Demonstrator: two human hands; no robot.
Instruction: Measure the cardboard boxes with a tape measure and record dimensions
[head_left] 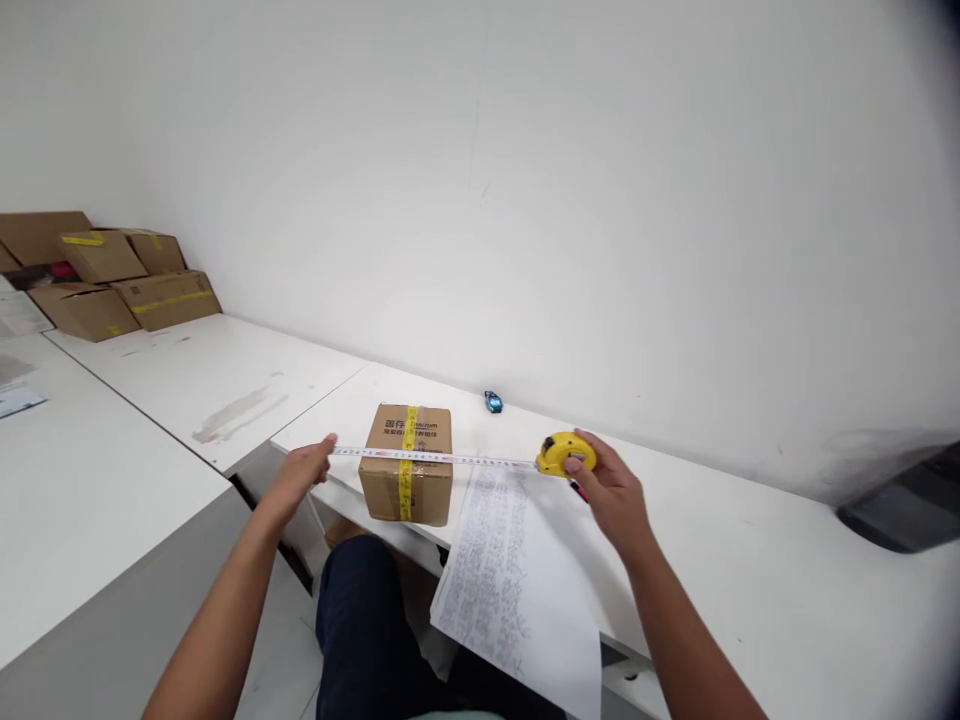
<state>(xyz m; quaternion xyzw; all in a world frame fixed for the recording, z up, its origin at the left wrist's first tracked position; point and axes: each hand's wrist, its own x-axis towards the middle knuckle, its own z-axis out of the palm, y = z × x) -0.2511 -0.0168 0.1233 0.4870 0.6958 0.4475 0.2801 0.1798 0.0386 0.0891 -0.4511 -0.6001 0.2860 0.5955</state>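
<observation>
You have a yellow tape measure point(566, 455) drawn out across a cardboard box point(431, 492), and the step in hand looks like lining the strip point(480, 460) up to take the box's size. The box sits on the desk point(712, 550) close to its front edge, just to the left of some written sheets of paper point(517, 570) that hang over that edge.

Your left hand point(301, 472) is pinched together on the free end of the strip, off the left side of the box. Your right hand point(619, 495) is clamped round the tape measure's case, thumb on its side, out over the desk beyond the sheets. The strip runs straight between your hands and passes over the box near its top front edge; from this angle you cannot tell whether it touches the cardboard. A small red and black thing point(579, 491) lies partly hidden by your right hand, and a small blue watch point(493, 402) lies near the wall.

As the strip's end stands out past the box, the next move seems to call for bringing that end level with the left edge, laying the strip flat and square, and reading it at the right edge. The figures are too small to read here.
</observation>
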